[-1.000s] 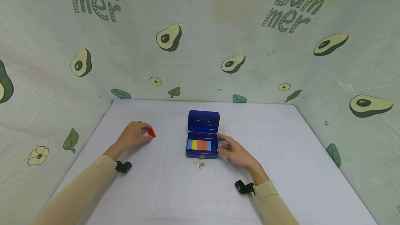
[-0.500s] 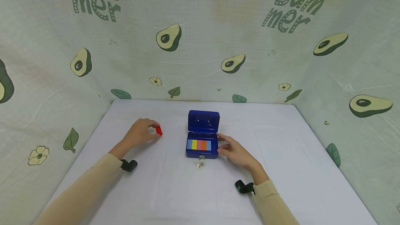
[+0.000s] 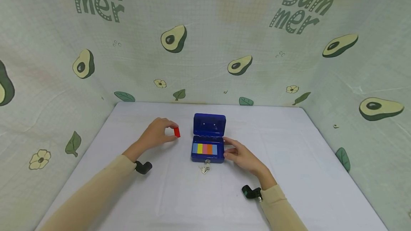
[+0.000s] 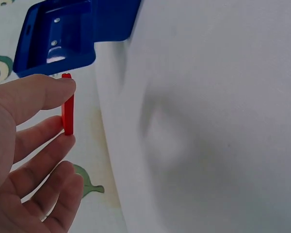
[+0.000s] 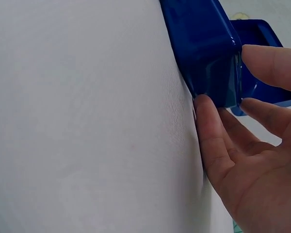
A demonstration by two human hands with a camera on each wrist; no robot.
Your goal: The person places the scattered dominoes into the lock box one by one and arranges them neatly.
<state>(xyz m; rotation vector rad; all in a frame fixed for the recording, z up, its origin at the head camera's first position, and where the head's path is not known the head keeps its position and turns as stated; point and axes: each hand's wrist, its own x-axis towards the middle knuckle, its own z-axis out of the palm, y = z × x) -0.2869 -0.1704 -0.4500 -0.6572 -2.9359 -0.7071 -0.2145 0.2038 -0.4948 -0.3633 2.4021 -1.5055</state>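
My left hand [image 3: 156, 133] pinches a small flat red block [image 3: 177, 132] by its ends, between thumb and fingertips, above the table left of the box. In the left wrist view the red block [image 4: 68, 109] appears edge-on. A blue cash box [image 3: 207, 159] stands with its lid [image 3: 209, 124] raised. Inside the box lies a row of coloured blocks [image 3: 204, 148] in blue, yellow, pink and orange. My right hand [image 3: 242, 156] touches the box's right side with spread thumb and fingers. In the right wrist view, fingertips [image 5: 207, 109] rest against the blue wall [image 5: 208, 80] near the tabletop.
A small lock with keys [image 3: 204, 168] hangs at the front of the box. White cloth covers the table [image 3: 179, 195]. A curtain [image 3: 205, 45] printed with avocados and leaves surrounds the back and sides.
My left hand has moved right with the red block, closer to the box. The right hand and the box have stayed in place.
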